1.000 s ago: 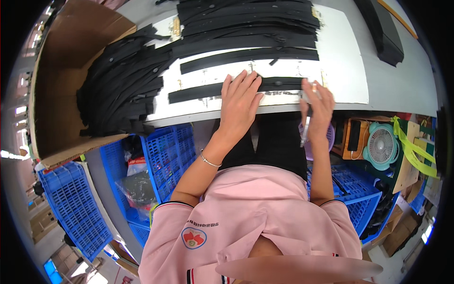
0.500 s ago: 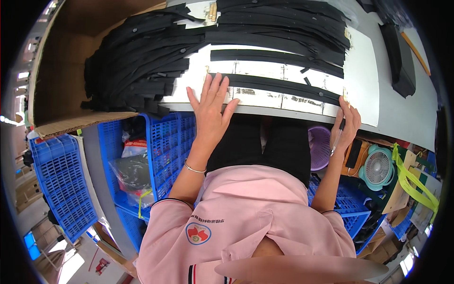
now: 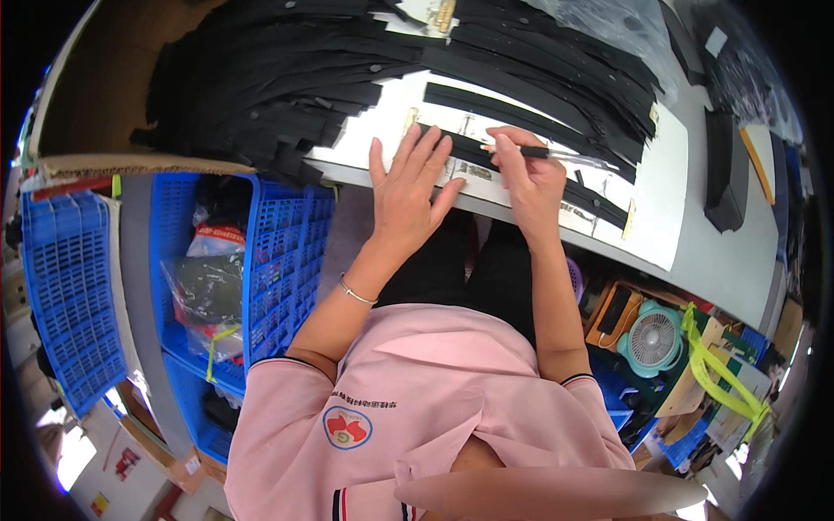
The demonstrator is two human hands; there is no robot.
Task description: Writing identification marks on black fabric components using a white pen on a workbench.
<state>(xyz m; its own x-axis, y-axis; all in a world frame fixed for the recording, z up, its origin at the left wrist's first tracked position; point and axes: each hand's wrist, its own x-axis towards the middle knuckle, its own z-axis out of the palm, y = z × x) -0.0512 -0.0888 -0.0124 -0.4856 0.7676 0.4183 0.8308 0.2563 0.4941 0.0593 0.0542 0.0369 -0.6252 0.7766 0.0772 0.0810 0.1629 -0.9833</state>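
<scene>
Black strip (image 3: 469,150), left fingers (image 3: 421,158) spread upon it, right fingers (image 3: 517,135) pinching pen (image 3: 533,152), moved off its right end

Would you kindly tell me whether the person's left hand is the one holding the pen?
No, the right hand grips the pen, while the left hand lies spread over a black strip.
</scene>
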